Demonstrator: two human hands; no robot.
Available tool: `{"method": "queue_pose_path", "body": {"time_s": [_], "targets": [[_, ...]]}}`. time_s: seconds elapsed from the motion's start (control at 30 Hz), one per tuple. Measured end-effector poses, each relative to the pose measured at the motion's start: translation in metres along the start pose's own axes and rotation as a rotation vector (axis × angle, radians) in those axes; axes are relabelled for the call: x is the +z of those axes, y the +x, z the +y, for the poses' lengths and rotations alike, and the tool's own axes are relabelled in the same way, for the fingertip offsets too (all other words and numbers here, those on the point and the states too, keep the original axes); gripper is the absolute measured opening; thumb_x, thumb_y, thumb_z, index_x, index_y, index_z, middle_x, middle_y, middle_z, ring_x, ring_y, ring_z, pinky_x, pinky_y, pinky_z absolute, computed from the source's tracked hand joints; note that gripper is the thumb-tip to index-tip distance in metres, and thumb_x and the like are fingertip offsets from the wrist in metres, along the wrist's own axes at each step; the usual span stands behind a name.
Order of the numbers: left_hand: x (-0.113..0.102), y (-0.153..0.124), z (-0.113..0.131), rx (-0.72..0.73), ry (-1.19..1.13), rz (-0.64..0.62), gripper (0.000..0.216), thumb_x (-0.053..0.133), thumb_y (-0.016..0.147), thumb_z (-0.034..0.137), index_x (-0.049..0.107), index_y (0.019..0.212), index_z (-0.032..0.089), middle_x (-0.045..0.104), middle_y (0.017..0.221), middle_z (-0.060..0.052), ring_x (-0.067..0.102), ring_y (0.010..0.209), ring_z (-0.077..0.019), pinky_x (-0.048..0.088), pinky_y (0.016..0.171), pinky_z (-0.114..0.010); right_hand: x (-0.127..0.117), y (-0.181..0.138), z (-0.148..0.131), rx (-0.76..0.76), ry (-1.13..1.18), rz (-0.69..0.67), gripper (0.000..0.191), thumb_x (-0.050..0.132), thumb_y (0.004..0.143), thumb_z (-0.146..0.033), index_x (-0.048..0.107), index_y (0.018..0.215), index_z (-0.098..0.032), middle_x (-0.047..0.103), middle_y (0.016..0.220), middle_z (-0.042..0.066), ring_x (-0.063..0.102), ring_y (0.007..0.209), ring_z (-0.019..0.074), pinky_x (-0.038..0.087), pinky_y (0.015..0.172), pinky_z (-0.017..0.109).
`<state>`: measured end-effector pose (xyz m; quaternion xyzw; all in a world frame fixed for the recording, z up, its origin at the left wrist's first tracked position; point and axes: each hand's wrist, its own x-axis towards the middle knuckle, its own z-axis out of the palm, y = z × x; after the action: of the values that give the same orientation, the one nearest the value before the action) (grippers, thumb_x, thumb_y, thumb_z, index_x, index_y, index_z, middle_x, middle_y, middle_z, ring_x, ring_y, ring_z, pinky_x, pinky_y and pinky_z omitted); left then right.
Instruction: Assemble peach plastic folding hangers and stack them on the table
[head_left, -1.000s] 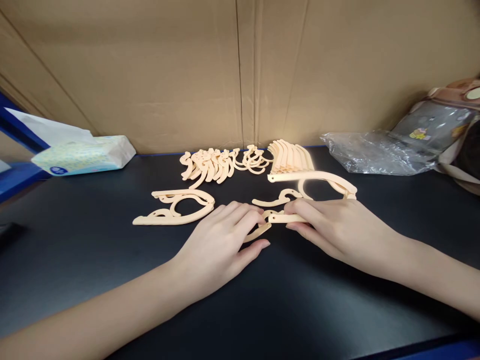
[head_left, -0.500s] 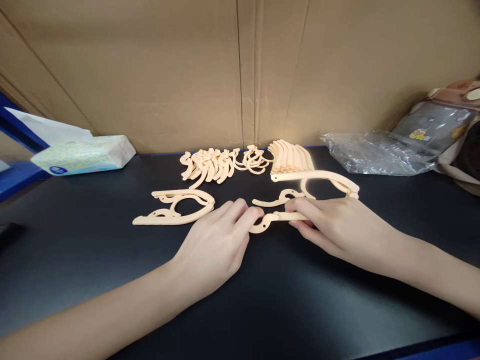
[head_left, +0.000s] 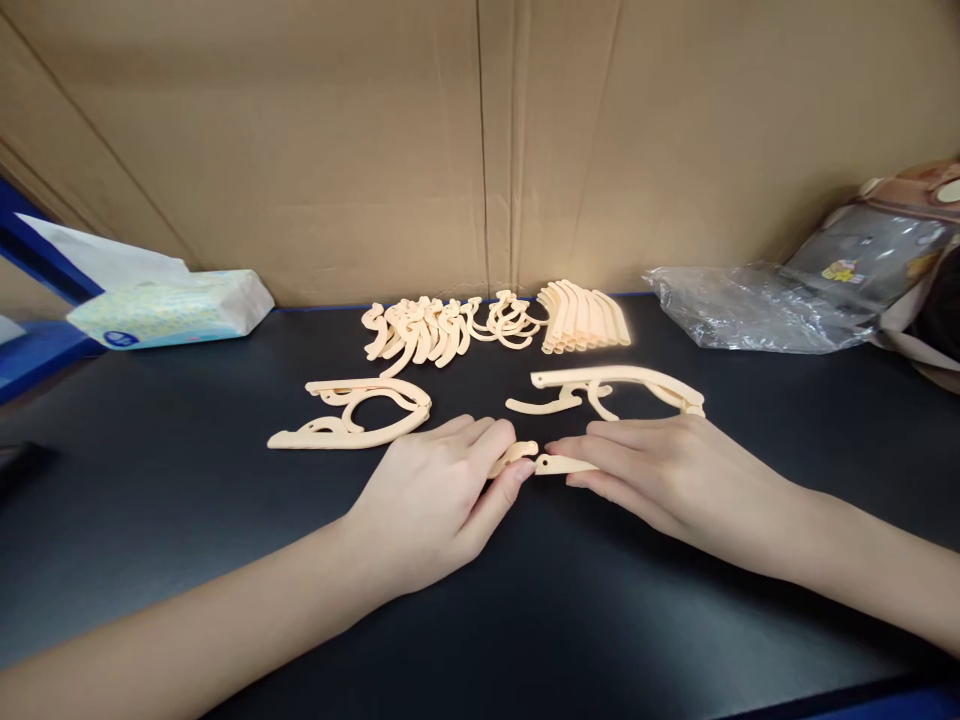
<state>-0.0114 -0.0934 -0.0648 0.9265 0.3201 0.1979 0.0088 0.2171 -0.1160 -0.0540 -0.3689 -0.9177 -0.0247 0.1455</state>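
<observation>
My left hand (head_left: pixel 446 495) is closed on a small curved beige hanger piece (head_left: pixel 514 458) that sticks out between thumb and fingers. My right hand (head_left: pixel 652 475) pinches a hanger arm (head_left: pixel 562 465), whose holed end almost meets that piece; I cannot tell whether they touch. Behind the right hand, a partly hidden folding hanger (head_left: pixel 615 377) shows its upper arm and hook; the gripped arm seems to belong to it. A small curved piece (head_left: pixel 544 404) lies left of its hook. Beyond my left hand lies a folded hanger (head_left: pixel 360 437) with both arms and a hook.
Several curved pieces (head_left: pixel 420 335), hooks (head_left: pixel 511 320) and a row of hanger arms (head_left: pixel 581 318) lie along the back of the black table (head_left: pixel 480 640). A tissue pack (head_left: pixel 172 308) stands at left. Clear plastic film (head_left: pixel 757 305) and a bag (head_left: pixel 874 240) lie at right, before cardboard (head_left: pixel 300 150).
The folding hanger at right has moved down, toward me. The curved piece in my left hand has turned, and the arm's holed end now shows beside it. My right fingers have straightened.
</observation>
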Motion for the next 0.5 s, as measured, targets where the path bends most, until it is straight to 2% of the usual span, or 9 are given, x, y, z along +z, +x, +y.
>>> {"method": "queue_pose_path", "body": {"time_s": [0.23,0.5], "targets": [[-0.0006,-0.0003,-0.0001,0.032,-0.081,-0.071,0.022,0.030,0.098,0.024,0.035,0.077,0.021,0.048,0.063,0.004,0.047,0.051,-0.0129,0.029,0.048,-0.025,0.0006,0.0009,-0.0044,-0.005,0.020,-0.078,0.024,0.042,0.098,-0.027,0.063,0.107,-0.020,0.064,0.080,0.000,0.062,0.064,0.0115,0.043,0.056,0.023],[-0.0004,0.0011,-0.0008,0.038,-0.106,-0.100,0.020,0.028,0.098,0.023,0.034,0.079,0.022,0.048,0.064,0.004,0.048,0.052,-0.0134,0.030,0.048,-0.025,0.0005,0.0013,-0.0061,-0.024,-0.005,-0.077,0.026,0.037,0.100,-0.025,0.062,0.106,-0.019,0.063,0.077,0.000,0.060,0.059,0.0099,0.041,0.054,0.022]]}}
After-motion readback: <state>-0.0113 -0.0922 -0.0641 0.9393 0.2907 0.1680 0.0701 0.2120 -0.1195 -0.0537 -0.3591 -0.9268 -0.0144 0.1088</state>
